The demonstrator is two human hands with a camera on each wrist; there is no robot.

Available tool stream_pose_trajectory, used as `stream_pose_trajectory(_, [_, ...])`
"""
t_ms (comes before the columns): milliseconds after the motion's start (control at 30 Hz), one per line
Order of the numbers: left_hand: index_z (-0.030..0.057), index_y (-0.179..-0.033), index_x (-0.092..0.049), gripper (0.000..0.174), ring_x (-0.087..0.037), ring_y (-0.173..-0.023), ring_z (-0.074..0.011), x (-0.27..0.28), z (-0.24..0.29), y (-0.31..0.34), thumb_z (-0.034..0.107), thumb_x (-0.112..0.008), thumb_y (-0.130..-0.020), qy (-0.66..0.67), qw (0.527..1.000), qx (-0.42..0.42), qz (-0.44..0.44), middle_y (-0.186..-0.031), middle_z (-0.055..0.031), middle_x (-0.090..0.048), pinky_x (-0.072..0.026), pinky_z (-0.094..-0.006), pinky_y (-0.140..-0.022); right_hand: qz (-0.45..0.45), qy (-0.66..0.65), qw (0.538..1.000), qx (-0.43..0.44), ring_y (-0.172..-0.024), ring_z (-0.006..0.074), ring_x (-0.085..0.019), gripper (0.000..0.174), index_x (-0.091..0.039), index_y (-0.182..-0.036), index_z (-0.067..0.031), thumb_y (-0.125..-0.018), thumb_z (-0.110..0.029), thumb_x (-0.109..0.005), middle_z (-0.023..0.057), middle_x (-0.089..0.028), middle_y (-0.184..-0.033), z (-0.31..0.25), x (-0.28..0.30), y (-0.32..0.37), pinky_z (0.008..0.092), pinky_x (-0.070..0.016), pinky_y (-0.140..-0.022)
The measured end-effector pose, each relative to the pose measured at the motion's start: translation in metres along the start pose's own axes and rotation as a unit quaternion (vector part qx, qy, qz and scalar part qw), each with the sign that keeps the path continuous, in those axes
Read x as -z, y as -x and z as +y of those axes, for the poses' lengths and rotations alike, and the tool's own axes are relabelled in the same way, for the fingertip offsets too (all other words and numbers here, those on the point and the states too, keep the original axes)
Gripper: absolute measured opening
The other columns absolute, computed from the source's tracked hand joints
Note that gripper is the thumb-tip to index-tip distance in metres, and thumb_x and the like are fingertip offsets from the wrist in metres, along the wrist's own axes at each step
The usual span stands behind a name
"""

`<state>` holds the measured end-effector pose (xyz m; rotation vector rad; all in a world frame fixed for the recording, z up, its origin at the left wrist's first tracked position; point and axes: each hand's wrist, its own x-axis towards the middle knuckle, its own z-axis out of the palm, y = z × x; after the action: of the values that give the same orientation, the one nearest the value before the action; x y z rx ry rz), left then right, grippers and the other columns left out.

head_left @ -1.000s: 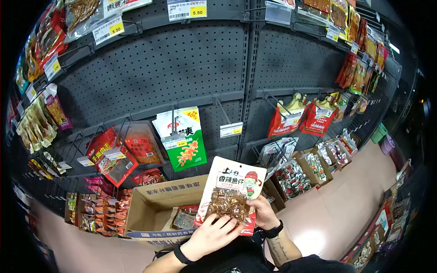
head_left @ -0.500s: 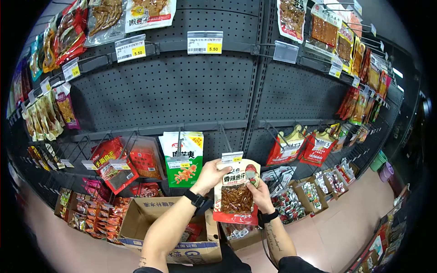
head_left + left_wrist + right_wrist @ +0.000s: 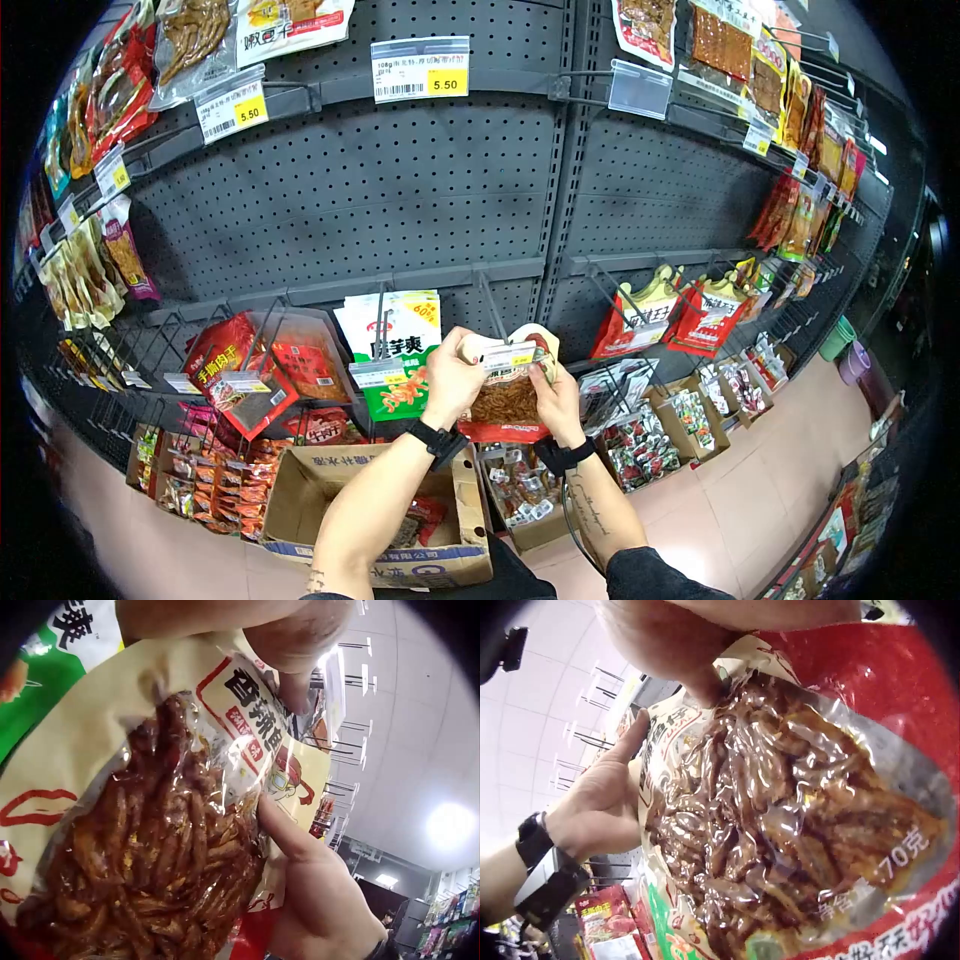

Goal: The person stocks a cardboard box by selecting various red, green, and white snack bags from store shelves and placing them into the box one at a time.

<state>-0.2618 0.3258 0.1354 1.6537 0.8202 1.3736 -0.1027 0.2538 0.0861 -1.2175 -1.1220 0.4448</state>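
Observation:
A cream and red snack bag with brown contents is held upright at an empty-looking hook, its upper part partly behind the hook's price tag. My left hand grips the bag's upper left edge; in the right wrist view that hand has its thumb by the edge and its fingers hidden behind the bag. On the other side, my right hand holds the right edge, its thumb on the front of the bag. Whether the hook passes through the bag's hole cannot be seen.
Green and white bags hang just left. Red bags hang farther left, with more red bags to the right. An open cardboard box stands below, beside smaller boxes of packets. Dark pegboard rises behind.
The bag has moved up, and more of its upper part is now behind the price tag. Both hands have risen with it. The head view has shifted slightly.

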Motion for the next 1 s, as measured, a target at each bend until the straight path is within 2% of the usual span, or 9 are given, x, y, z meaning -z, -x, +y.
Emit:
stream_pose_trajectory(300, [0.0034, -0.098, -0.072, 0.018, -0.064, -0.079, -0.009, 0.003, -0.004, 0.011, 0.001, -0.07, -0.08, 0.037, 0.999, 0.006, -0.004, -0.087, -0.0039, -0.071, -0.0515, -0.0245, -0.071, 0.006, 0.038, 0.999, 0.008, -0.082, 0.007, -0.059, 0.024, -0.065, -0.113, -0.0013, -0.097, -0.019, -0.061, 0.0081, -0.072, -0.09, 0.004, 0.0, 0.008, 0.0268, -0.0488, -0.076])
stream_pose_trajectory(400, [-0.0013, -0.097, -0.072, 0.012, -0.065, -0.084, -0.0091, 0.007, 0.001, 0.008, 0.002, -0.068, -0.086, -0.07, 0.995, -0.071, -0.025, -0.093, -0.0051, -0.072, -0.0516, -0.0241, -0.079, 0.023, 0.044, 0.999, 0.008, -0.078, 0.006, -0.057, 0.022, -0.065, -0.11, -0.0015, -0.097, -0.019, -0.061, 0.0098, -0.07, -0.085, 0.002, -0.002, 0.007, 0.0272, -0.0488, -0.072])
stream_pose_trajectory(433, [-0.0013, -0.097, -0.072, 0.012, -0.065, -0.084, -0.0091, 0.005, 0.0, 0.008, 0.002, -0.068, -0.086, -0.07, 0.995, -0.069, -0.024, -0.093, -0.0051, -0.072, -0.0516, -0.0241, -0.079, 0.029, 0.051, 0.998, 0.01, -0.076, 0.0053, -0.056, 0.022, -0.065, -0.108, -0.0015, -0.097, -0.02, -0.061, 0.0108, -0.07, -0.083, 0.002, -0.002, 0.007, 0.0275, -0.0486, -0.071])
stream_pose_trajectory(500, [-0.0018, -0.099, -0.072, 0.013, -0.065, -0.086, -0.009, 0.0, -0.002, 0.006, 0.002, -0.067, -0.087, 0.053, 0.998, 0.028, -0.024, -0.094, -0.005, -0.073, -0.0518, -0.024, -0.079, 0.032, 0.055, 0.998, 0.022, -0.076, 0.0047, -0.055, 0.022, -0.065, -0.108, -0.0013, -0.096, -0.02, -0.062, 0.0114, -0.069, -0.081, 0.005, -0.003, 0.005, 0.0277, -0.0485, -0.07])
stream_pose_trajectory(533, [-0.0021, -0.1, -0.072, 0.013, -0.065, -0.087, -0.0091, 0.0, -0.004, 0.003, 0.002, -0.066, -0.089, 0.065, 0.996, 0.042, -0.039, -0.095, -0.0051, -0.073, -0.0525, -0.0243, -0.079, 0.036, 0.059, 0.997, 0.034, -0.075, 0.0041, -0.054, 0.022, -0.064, -0.107, -0.001, -0.096, -0.02, -0.062, 0.0121, -0.068, -0.079, 0.006, -0.003, 0.002, 0.028, -0.0483, -0.069])
stream_pose_trajectory(700, [-0.0013, -0.1, -0.072, 0.014, -0.065, -0.086, -0.0086, 0.006, 0.0, -0.001, 0.001, -0.065, -0.089, 0.076, 0.996, 0.023, -0.043, -0.094, -0.0053, -0.073, -0.0529, -0.0244, -0.079, 0.041, 0.057, 0.997, 0.035, -0.072, 0.0067, -0.057, 0.022, -0.064, -0.106, -0.0005, -0.096, -0.02, -0.062, 0.0138, -0.067, -0.078, -0.001, -0.009, -0.014, 0.0289, -0.0486, -0.067])
stream_pose_trajectory(833, [-0.0003, -0.099, -0.073, 0.014, -0.065, -0.085, -0.0077, 0.005, 0.003, -0.001, 0.0, -0.064, -0.089, 0.079, 0.996, 0.032, -0.035, -0.093, -0.005, -0.074, -0.0528, -0.0241, -0.079, 0.024, 0.042, 0.998, 0.051, -0.078, 0.0048, -0.057, 0.023, -0.065, -0.11, -0.0007, -0.095, -0.018, -0.063, 0.0102, -0.071, -0.084, -0.001, -0.009, -0.012, 0.0272, -0.0491, -0.071])
stream_pose_trajectory(900, [-0.0008, -0.099, -0.073, 0.014, -0.065, -0.083, -0.007, 0.0, 0.004, 0.001, 0.006, -0.069, -0.087, 0.027, 0.999, 0.02, -0.031, -0.09, -0.0054, -0.074, -0.0517, -0.0237, -0.075, 0.045, -0.008, 0.999, 0.022, -0.081, 0.0042, -0.057, 0.023, -0.066, -0.111, -0.0007, -0.095, -0.017, -0.063, 0.0066, -0.072, -0.088, 0.009, -0.009, -0.008, 0.0261, -0.0488, -0.074])
stream_pose_trajectory(1000, [-0.0011, -0.096, -0.073, 0.016, -0.062, -0.076, -0.0061, -0.005, -0.014, -0.001, 0.011, -0.073, -0.086, 0.03, 0.999, 0.032, 0.006, -0.083, -0.0053, -0.073, -0.0509, -0.0243, -0.069, 0.03, 0.005, 1.0, -0.002, -0.082, 0.0037, -0.056, 0.024, -0.066, -0.112, -0.0004, -0.095, -0.017, -0.063, 0.0043, -0.072, -0.09, 0.011, -0.005, -0.003, 0.0251, -0.0479, -0.075])
